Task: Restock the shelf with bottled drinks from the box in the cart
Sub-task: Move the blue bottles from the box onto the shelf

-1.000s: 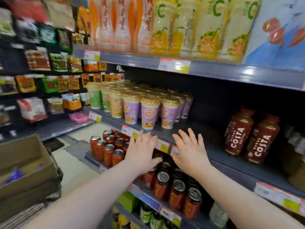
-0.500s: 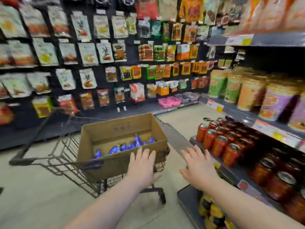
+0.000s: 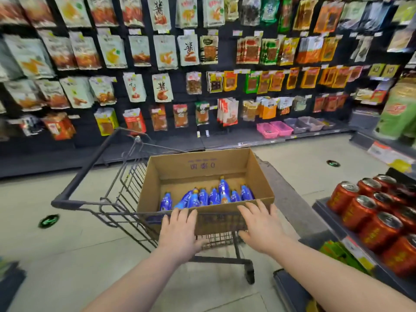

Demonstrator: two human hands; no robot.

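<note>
An open cardboard box sits in a dark wire shopping cart in the aisle. Several blue bottled drinks lie along the box's near side, one standing taller than the rest. My left hand hovers with straight fingers in front of the box's near wall, left of centre. My right hand is spread flat near the box's front right corner. Neither hand holds anything. The drinks shelf is at my right.
Red cans fill the lower shelf at right, with cup drinks above. A wall of hanging snack packets stands behind the cart. Pink baskets sit on its bottom ledge. Bare floor lies left of the cart.
My view has swung left from the shelf to the cart. Both empty hands moved from the shelf edge to the near side of the box.
</note>
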